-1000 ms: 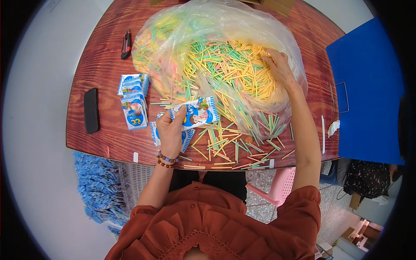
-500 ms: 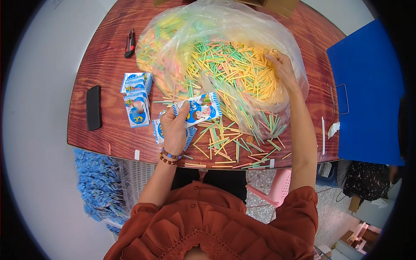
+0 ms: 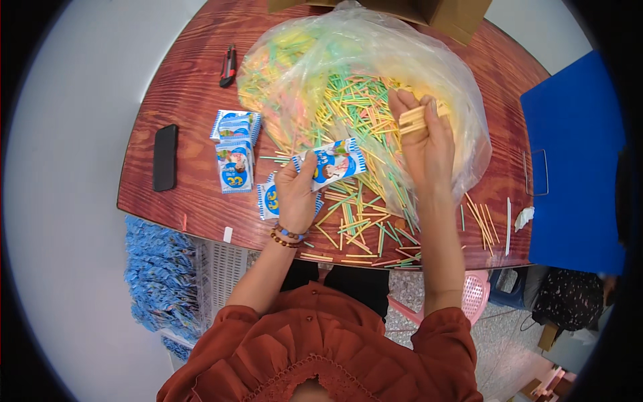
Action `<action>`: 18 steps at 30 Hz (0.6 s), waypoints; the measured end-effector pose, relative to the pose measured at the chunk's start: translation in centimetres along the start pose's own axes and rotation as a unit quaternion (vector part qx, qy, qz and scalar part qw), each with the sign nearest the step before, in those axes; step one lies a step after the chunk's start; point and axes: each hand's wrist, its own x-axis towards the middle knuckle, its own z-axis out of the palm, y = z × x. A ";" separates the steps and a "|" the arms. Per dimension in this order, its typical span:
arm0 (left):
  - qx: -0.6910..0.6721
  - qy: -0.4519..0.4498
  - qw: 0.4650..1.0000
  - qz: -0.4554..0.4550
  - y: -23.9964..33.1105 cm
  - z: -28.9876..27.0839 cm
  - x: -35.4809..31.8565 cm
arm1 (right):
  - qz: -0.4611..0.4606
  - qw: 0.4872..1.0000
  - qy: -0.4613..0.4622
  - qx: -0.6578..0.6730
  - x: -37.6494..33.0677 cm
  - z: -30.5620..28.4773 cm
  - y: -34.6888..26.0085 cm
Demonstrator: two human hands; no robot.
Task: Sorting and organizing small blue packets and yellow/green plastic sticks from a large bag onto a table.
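My left hand (image 3: pixel 298 194) grips a flat blue-and-white printed packet (image 3: pixel 336 161) by its left end, thumb on top. In my right hand (image 3: pixel 432 151), turned palm up, lies a small bunch of pale yellow sticks (image 3: pixel 414 120) with the fingers curled round it. Behind it spreads a large see-through plastic bag (image 3: pixel 408 33), full of thin yellow, green and pink sticks (image 3: pixel 348 100). More loose sticks (image 3: pixel 358 231) are scattered along the table's near edge. Another packet (image 3: pixel 269 201) lies partly hidden under my left hand, and a small stack of packets (image 3: pixel 234 167) is to its left.
On the wooden table (image 3: pixel 194 134) lie a utility knife (image 3: pixel 228 67), a black phone (image 3: pixel 165 157) and a crumpled tissue (image 3: pixel 524 218). A blue box-like object (image 3: pixel 573 167) stands at the right, a cardboard box (image 3: pixel 462 20) at the back. Many blue packets (image 3: pixel 161 281) sit below left.
My right hand has come out of the bag toward me, turning palm up with a bunch of yellow sticks. The whole view has shifted; my left hand still holds its packet.
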 end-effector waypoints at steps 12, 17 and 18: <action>-0.004 0.052 0.993 0.103 1.0 0.1 -0.9 | -0.103 0.991 0.082 0.008 -5.6 7.4 6.0; 0.003 0.030 0.995 0.091 1.7 0.3 -1.2 | -0.140 0.987 0.078 0.004 -5.7 7.8 6.3; -0.017 0.024 0.996 0.090 1.8 0.3 -1.3 | -0.145 0.986 0.079 -0.012 -5.8 7.9 6.4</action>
